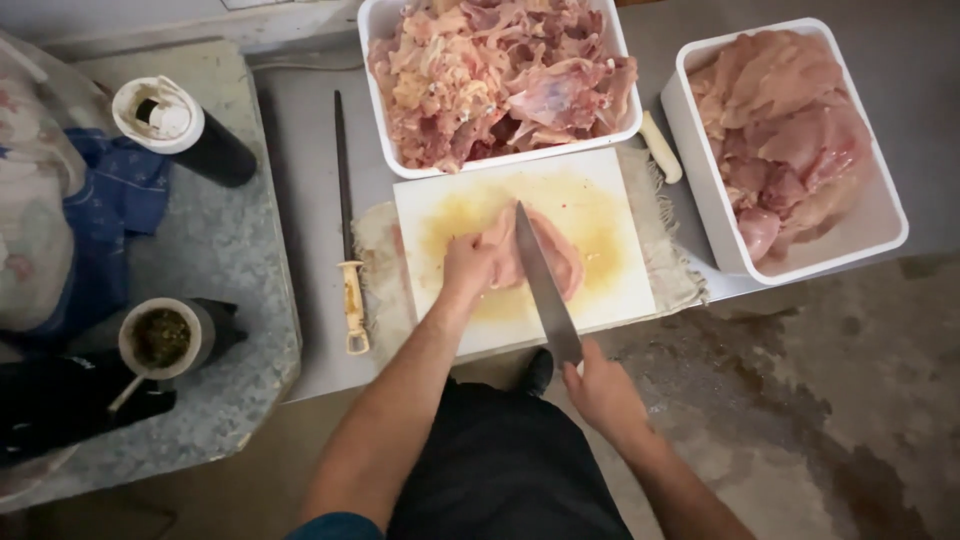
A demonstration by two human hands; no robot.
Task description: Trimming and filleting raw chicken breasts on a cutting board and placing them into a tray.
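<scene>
Raw chicken [545, 255] is pinned on a cutting board [610, 290] by the left hand [468, 266].
A long knife [543, 285], handle clasped in the right hand [600, 388], points to 11 o'clock.

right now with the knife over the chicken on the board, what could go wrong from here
1. The left hand presses the chicken piece right beside the knife blade; a slip could likely cut the fingers.
2. The cutting board looks wet and sits on a cloth near the table edge, so it might shift.
3. The sharpening steel lies loose by the board and could get knocked off.
</scene>
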